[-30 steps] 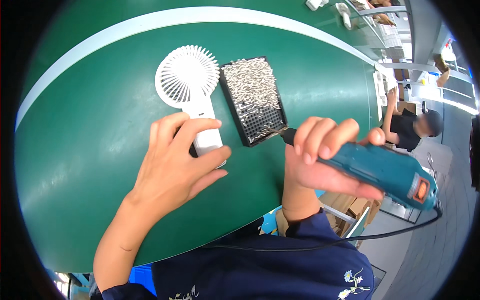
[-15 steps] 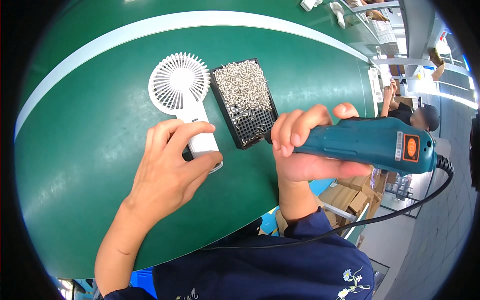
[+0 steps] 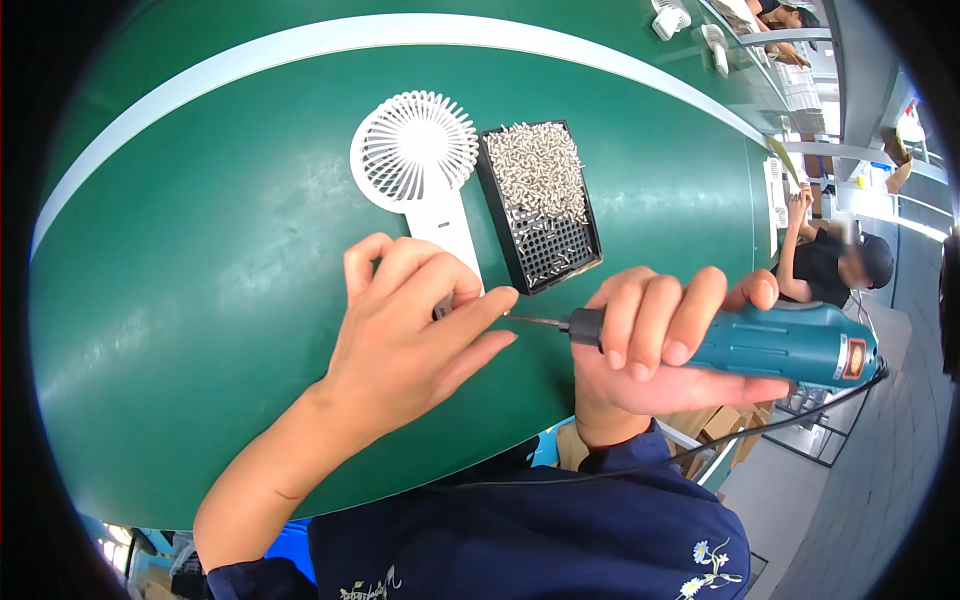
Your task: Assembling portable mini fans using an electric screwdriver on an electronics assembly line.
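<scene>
A white handheld fan [image 3: 443, 218] lies on the green table with its round grille pointing away from me. My left hand [image 3: 415, 325] curls over the lower end of its handle and hides that part. In my right hand [image 3: 645, 335] is a teal electric screwdriver [image 3: 775, 345], held nearly level. Its thin bit [image 3: 537, 320] points left, and the tip is right by the left index finger and thumb. A tiny bright speck shows at the tip, too small to name surely. Beyond the bit stands a black perforated tray [image 3: 503, 222] with many small silver screws [image 3: 538, 168].
The screwdriver's black cable [image 3: 735, 437] runs back over my lap. A white strip [image 3: 300, 38] curves across the table's far side. More white fans [image 3: 670, 17] lie at the far right. A person in dark clothes [image 3: 825, 262] sits to the right; cardboard boxes [image 3: 725, 425] are below.
The screwdriver has tilted and come out of the tray area, its bit now at my left fingers. My left hand has curled further over the handle. Fan and tray appear further right in view.
</scene>
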